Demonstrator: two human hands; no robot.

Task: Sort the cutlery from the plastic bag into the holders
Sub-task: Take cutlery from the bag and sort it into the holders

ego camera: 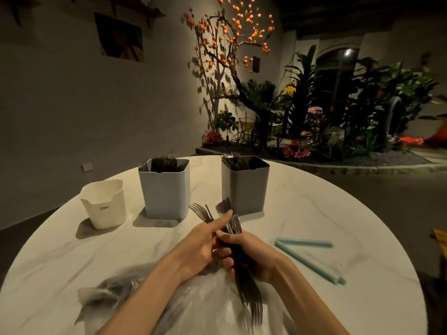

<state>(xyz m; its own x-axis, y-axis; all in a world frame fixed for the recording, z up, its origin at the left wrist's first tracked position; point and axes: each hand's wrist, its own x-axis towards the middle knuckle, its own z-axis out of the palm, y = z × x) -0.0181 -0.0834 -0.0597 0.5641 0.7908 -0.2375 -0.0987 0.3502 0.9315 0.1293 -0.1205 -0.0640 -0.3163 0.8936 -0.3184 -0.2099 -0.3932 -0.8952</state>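
Both hands were clamped on one cutlery bundle [238, 259] over the plastic bag [135, 293] at the table's near edge: right hand [251, 256] wrapped round it, left hand [203, 245] gripping with forefinger out. Bare tabletop sat between them and the holders; the white holder [104, 204] said "CREW", I think.

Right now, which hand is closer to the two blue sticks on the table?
The right hand. It grips the bundle of cutlery just left of the blue sticks. The left hand is on the far side of that bundle, further from them.
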